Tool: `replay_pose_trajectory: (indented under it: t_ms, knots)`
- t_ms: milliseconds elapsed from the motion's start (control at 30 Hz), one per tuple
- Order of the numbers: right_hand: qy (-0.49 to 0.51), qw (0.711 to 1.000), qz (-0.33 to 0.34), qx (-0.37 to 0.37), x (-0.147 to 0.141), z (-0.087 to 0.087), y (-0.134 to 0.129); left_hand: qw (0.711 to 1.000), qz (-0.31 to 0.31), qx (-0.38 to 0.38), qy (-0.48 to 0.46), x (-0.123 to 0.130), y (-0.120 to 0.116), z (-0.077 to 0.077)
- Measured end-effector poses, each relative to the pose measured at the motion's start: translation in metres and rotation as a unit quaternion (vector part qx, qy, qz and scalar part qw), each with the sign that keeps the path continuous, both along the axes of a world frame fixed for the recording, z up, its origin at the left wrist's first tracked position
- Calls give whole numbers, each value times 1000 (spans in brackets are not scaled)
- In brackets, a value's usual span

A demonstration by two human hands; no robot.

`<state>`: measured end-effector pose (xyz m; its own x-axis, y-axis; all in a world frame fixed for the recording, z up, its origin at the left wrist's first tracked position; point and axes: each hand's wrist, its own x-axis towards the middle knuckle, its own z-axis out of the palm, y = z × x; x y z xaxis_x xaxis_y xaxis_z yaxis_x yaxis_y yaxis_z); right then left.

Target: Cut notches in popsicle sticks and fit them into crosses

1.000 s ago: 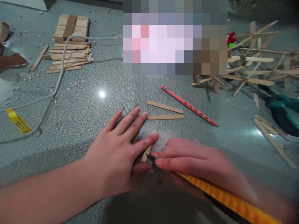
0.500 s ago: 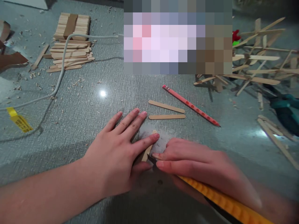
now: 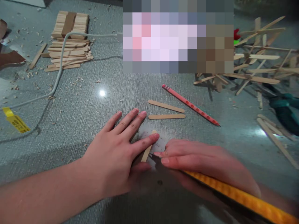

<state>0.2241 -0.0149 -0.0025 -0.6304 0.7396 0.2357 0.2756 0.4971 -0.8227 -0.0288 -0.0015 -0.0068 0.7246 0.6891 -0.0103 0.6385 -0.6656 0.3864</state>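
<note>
My left hand lies spread on the grey table, its index finger and thumb pressing down a wooden stick. Part of that stick is hidden under the finger. My right hand is closed around a yellow-handled cutter, whose dark blade points left, its tip beside the stick's right edge. Two short wooden sticks lie just beyond my fingers. A red pencil rests diagonally to their right.
Wooden sticks are piled at the upper left below a banded bundle. A white cable with a yellow tag crosses there. At right are a stick structure and teal-handled pliers. The top centre is pixelated.
My right hand and the cutter have shifted slightly right, and the handle lies at a flatter angle. My left hand still presses the stick in nearly the same place.
</note>
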Motion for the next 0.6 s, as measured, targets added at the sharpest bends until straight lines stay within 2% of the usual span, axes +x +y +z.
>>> replay_pose_trajectory:
  t_ms: [600]
  knots:
    - [-32, 999, 27, 17, 1, -4, 0, 1000, -2, 4, 1, 1, 1, 0]
